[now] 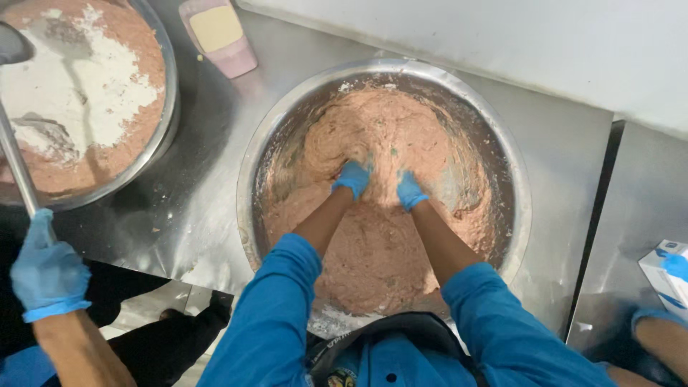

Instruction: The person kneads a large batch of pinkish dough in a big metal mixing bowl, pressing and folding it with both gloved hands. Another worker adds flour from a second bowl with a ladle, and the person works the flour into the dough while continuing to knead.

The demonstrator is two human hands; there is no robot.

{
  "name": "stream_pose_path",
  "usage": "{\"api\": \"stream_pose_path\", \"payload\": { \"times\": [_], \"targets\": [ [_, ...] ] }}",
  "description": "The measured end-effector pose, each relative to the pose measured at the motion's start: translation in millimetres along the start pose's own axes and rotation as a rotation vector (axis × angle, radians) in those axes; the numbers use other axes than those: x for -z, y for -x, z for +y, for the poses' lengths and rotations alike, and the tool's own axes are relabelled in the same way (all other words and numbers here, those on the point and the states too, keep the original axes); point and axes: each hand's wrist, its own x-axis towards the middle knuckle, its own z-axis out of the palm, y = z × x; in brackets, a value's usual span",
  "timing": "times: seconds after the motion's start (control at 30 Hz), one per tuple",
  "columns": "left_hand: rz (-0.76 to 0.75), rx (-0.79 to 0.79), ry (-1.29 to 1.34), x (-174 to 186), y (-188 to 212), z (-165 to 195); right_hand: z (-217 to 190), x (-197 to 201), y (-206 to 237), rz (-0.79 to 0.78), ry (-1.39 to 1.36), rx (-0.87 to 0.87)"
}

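Left hand [352, 177] in a blue glove, sunk in pink-brown paste [373, 244], fingers hidden in the mass. Grip on the paste probably closed, but not to be told from this view. Right hand [410, 190] gloved the same, just beside the left, fingertips likewise buried; spread or clenched, impossible to say. Both wrists bare, blue sleeves pushed up to the elbows. Hands close together but not touching, near the middle of the paste.

Paste filling a wide steel bowl [516, 179], smeared up its inner wall. Bowl set on a steel counter [566, 143], close against the body.

At upper left, a second bowl [166, 107], holding the same pink mix under a heap of white flour [93, 86]. A metal handle [18, 168] rising from that side, gripped by a co-worker's hand [44, 272] in a blue glove. Above, between the two bowls, a pink tub [218, 36] with a yellowish top. At far right, another gloved hand [674, 266] on a white-and-blue carton [656, 276], well apart from the bowl.
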Motion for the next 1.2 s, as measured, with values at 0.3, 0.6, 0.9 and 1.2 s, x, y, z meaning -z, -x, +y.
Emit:
{"api": "stream_pose_path", "payload": {
  "times": [0.3,0.6,0.9,1.2],
  "targets": [
    [-0.31,-0.295,-1.094,60,72,-51,16,36,78,-0.325,0.302,0.082],
    [-0.248,0.435,0.13,20,106,-148,57,-45,185,-0.07,-0.109,-0.153],
    [-0.101,0.081,0.04,-28,47,-20,-29,-5,45,0.06,-0.031,0.05],
    [-0.152,0.253,-0.318,71,79,-109,76,24,148,-0.015,0.196,-0.025]
  ]
}}
